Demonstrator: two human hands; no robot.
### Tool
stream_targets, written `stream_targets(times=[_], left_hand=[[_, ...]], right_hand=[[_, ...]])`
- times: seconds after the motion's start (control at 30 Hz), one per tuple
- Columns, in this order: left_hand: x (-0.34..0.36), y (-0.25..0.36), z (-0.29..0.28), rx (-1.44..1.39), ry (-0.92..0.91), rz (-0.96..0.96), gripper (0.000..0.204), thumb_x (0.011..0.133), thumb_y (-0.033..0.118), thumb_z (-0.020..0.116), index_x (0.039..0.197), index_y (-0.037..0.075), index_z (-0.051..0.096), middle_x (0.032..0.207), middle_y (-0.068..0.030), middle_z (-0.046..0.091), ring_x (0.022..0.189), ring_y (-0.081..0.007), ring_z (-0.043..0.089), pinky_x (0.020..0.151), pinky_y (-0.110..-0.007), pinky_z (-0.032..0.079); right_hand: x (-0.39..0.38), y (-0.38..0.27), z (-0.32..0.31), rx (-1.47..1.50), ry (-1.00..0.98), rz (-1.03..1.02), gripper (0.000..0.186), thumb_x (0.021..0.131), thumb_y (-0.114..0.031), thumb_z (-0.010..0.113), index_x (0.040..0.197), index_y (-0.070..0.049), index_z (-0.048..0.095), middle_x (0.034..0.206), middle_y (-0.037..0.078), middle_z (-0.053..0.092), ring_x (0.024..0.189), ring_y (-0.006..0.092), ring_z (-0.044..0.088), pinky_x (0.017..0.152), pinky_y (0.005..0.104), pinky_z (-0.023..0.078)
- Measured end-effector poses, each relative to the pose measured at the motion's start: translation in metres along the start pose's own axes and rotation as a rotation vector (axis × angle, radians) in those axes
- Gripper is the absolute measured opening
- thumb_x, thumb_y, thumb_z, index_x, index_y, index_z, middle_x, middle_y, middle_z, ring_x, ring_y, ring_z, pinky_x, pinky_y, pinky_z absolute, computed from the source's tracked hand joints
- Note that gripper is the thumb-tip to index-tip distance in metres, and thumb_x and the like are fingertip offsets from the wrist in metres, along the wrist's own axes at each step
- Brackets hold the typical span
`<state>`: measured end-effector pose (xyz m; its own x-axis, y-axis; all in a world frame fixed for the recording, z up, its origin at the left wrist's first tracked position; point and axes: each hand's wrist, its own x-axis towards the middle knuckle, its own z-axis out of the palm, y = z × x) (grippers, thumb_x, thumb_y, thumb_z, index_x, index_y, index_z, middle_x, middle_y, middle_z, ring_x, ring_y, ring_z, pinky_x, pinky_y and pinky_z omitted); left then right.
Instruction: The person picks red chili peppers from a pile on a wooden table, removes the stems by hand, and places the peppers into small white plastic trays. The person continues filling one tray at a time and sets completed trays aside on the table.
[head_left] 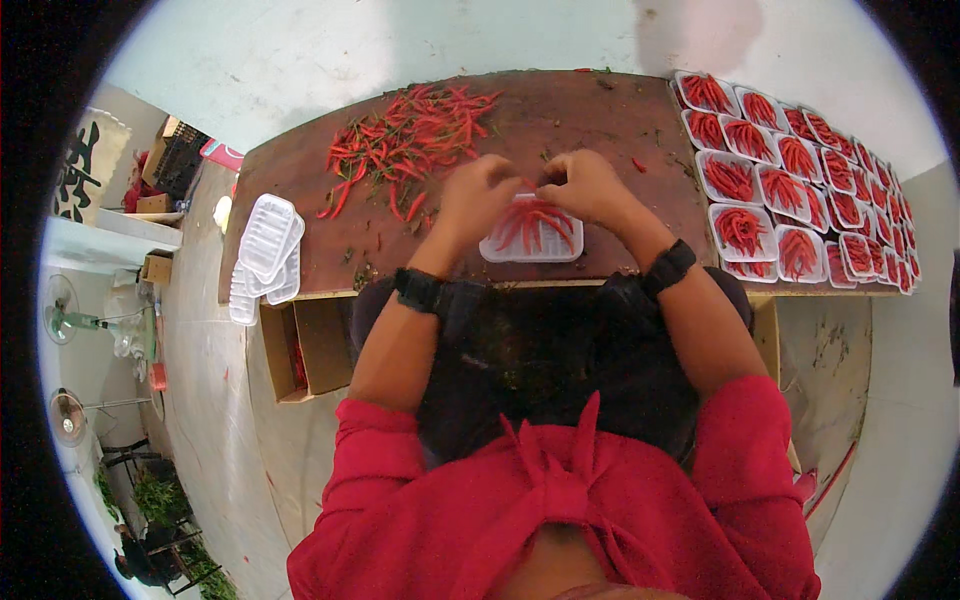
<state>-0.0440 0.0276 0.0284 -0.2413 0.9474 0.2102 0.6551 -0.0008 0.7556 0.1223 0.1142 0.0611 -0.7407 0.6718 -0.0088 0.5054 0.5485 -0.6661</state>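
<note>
Red, slender chillies (531, 215) fan across a tray (493, 249), grip of left hand (480, 192) and right hand (590, 187) unclear.

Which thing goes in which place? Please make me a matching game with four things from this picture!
Things
1. Pile of loose red chilies
2. Empty plastic trays
3. Rows of filled trays
4. Single tray with some chilies in it

Places
A. At the right end of the brown table
B. Close to the left hand and the right hand
C. At the table's left edge
D. Toward the table's far side, left of the hands

Right pairs: 1-D, 2-C, 3-A, 4-B
</note>
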Motion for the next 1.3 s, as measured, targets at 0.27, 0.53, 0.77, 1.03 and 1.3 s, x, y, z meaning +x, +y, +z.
stream_targets(times=[0.27,0.53,0.77,1.03,1.3], left_hand=[[-0.002,0.002,0.004,0.08,-0.132,0.005,0.024,0.078,0.019,0.06,0.093,0.001,0.063,0.093,-0.0163,0.065,0.088,-0.0305,0.062,0.076,-0.038,0.048],[-0.003,-0.006,0.005,0.266,-0.043,0.103,0.025,0.076,0.017,0.06,0.095,0.002,0.062,0.094,-0.0168,0.064,0.089,-0.032,0.062,0.078,-0.038,0.049],[-0.004,-0.007,0.008,0.319,-0.103,0.101,0.022,0.076,0.018,0.059,0.092,0.004,0.063,0.094,-0.0166,0.063,0.091,-0.0341,0.059,0.079,-0.04,0.048],[-0.004,-0.01,0.01,0.354,-0.102,0.116,0.02,0.078,0.019,0.058,0.089,0.004,0.063,0.093,-0.0154,0.063,0.09,-0.0335,0.059,0.078,-0.041,0.047],[-0.004,-0.013,0.012,0.357,-0.106,0.159,0.019,0.078,0.02,0.058,0.088,0.005,0.064,0.09,-0.0146,0.063,0.088,-0.033,0.06,0.078,-0.041,0.047]], right_hand=[[-0.003,0.004,0.008,-0.346,-0.035,-0.025,0.022,0.068,-0.022,0.062,0.08,-0.006,0.07,0.08,0.017,0.065,0.076,0.0344,0.063,0.071,0.0406,0.05],[-0.002,0.011,0.017,-0.513,-0.082,0.04,0.019,0.067,-0.017,0.06,0.079,-0.007,0.07,0.082,0.018,0.065,0.08,0.0348,0.064,0.072,0.0438,0.051],[-0.003,0.006,0.019,-0.47,-0.05,0.052,0.019,0.066,-0.021,0.062,0.077,-0.006,0.07,0.08,0.018,0.065,0.079,0.0343,0.064,0.071,0.0425,0.051],[0.003,0.009,0.017,-0.315,-0.082,0.121,0.02,0.065,-0.021,0.063,0.078,-0.009,0.072,0.078,0.017,0.065,0.078,0.0335,0.063,0.071,0.041,0.05],[0.005,0.012,0.019,-0.326,-0.111,0.169,0.022,0.064,-0.023,0.064,0.078,-0.008,0.072,0.082,0.018,0.065,0.08,0.0339,0.063,0.072,0.0413,0.05]])
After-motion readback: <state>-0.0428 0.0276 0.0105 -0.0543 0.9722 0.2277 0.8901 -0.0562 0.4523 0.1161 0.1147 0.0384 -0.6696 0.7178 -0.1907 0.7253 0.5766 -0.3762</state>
